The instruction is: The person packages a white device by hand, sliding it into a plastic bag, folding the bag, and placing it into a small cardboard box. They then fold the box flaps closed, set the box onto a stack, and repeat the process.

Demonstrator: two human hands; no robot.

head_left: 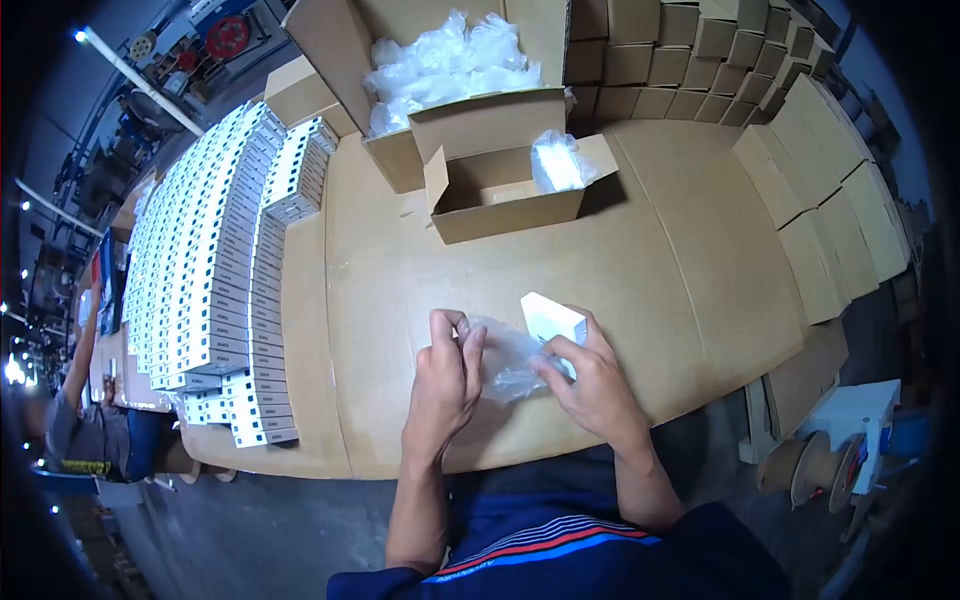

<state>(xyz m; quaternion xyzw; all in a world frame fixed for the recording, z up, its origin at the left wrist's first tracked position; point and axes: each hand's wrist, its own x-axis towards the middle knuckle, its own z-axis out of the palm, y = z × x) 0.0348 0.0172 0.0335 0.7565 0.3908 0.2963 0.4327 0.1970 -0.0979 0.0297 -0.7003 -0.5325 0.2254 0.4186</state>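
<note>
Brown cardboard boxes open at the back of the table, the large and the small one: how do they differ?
The large open brown cardboard box is heaped with clear plastic bags; the small open brown cardboard box holds one white bagged item at one end. The large box stands behind, the small in front. Both are brown, flaps open.

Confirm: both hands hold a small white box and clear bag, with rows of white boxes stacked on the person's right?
No: the head view shows the rows of white boxes on the person's left. The left hand and right hand do hold the small white box and clear bag.
</note>
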